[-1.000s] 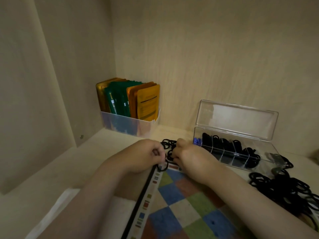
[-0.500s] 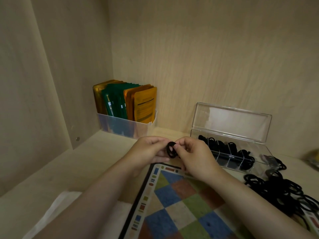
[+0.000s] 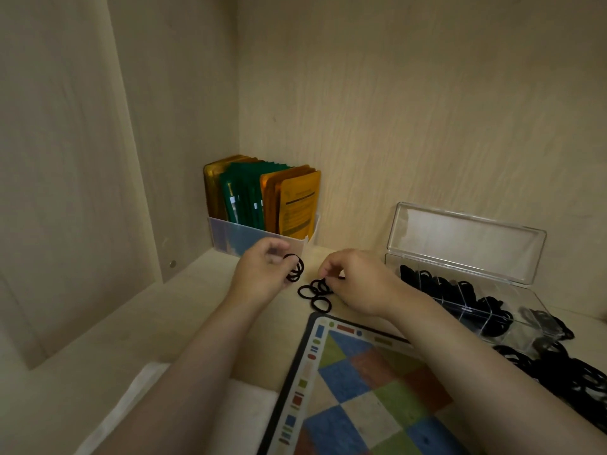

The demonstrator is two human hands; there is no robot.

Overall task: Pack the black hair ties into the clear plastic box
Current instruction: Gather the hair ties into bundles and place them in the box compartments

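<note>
Our left grip [image 3: 262, 274] pinches a bunch of ties [image 3: 295, 268] just above the shelf [image 3: 157, 326]. Our right grip [image 3: 356, 284] closes its fingertips on the loose ties [image 3: 313, 295] lying beyond the board [image 3: 361, 389]. The box [image 3: 466, 244] stands open on the right, ties in its compartments, with a pile [image 3: 558, 369] beside it

The left hand [image 3: 262, 274] and the right hand [image 3: 358, 284] are bare. The left forearm [image 3: 184, 372] and the right forearm [image 3: 492, 366] are bare along their whole visible length, from the wrist to where each leaves the view. The fingers are short and rounded. Fingernail detail is too blurred to tell.
</note>
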